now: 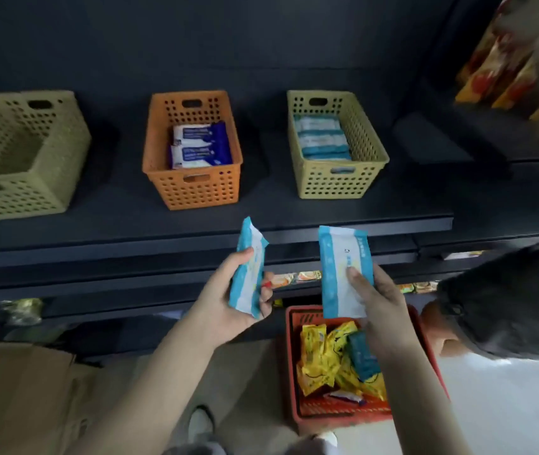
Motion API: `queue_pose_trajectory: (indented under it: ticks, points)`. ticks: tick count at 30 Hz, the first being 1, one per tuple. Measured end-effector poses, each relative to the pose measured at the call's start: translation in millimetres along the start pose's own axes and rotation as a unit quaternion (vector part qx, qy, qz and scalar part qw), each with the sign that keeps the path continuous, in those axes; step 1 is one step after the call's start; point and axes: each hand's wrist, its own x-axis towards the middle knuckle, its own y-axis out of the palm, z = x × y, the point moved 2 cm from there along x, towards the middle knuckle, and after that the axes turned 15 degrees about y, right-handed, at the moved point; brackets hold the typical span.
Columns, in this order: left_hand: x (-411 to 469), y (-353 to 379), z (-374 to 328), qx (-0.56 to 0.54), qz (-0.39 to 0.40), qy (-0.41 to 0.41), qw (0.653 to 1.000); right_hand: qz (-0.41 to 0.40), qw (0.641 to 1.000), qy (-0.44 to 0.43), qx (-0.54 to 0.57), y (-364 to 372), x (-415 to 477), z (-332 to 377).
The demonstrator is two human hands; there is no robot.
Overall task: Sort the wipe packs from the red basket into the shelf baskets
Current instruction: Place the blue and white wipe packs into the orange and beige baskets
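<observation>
Dark shelf (114, 224) | left hand (225, 297) grips blue-white wipe pack (247, 280) | right hand (383, 300) grips matching pack (338, 257)

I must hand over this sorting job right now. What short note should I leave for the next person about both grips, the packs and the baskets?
Left grip: holds one light-blue wipe pack.
Right grip: holds a second light-blue pack.
Done: right yellow basket has light-blue packs; orange basket has two dark-blue packs; left basket looks empty.
Left: place both held packs, probably in the right yellow basket; then sort the yellow packs and teal pack in the red basket.
</observation>
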Motion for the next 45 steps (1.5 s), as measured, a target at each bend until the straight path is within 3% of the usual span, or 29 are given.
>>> queue_pose_trajectory:
  ticks: [6, 11, 17, 24, 27, 30, 37, 40, 45]
  points:
    - [-15, -36, -74, 0.010, 0.015, -0.011, 1.000, -0.012, 1.000, 0.004, -0.015, 79, -12, 6]
    - [-15, -44, -121, 0.083, 0.050, 0.031, 0.995, 0.050, 0.998, -0.016, 0.044, 112, -15, 25]
    - [14, -24, -166, 0.210, 0.013, 0.115, 0.971, -0.013, 0.993, -0.093, 0.076, 122, 4, 77]
    - [91, 27, -213, 0.322, 0.027, 0.165, 0.932, -0.062, 0.980, -0.135, 0.130, 115, 80, 158]
    - [132, 50, -221, 0.359, 0.043, 0.174, 0.916, -0.157, 0.972, -0.167, 0.060, 103, 125, 195]
    - [174, 62, -225, 0.376, 0.043, 0.175, 0.909, -0.231, 0.950, -0.196, -0.078, 89, 175, 231]
    - [241, 78, -226, 0.364, -0.030, 0.202, 0.909, -0.198, 0.934, -0.099, -0.279, 93, 317, 270]
    - [257, 84, -223, 0.353, -0.062, 0.219, 0.908, -0.188, 0.909, -0.076, -0.364, 103, 355, 266]
    - [274, 85, -221, 0.362, -0.077, 0.232, 0.899, -0.194, 0.903, -0.044, -0.382, 101, 381, 254]
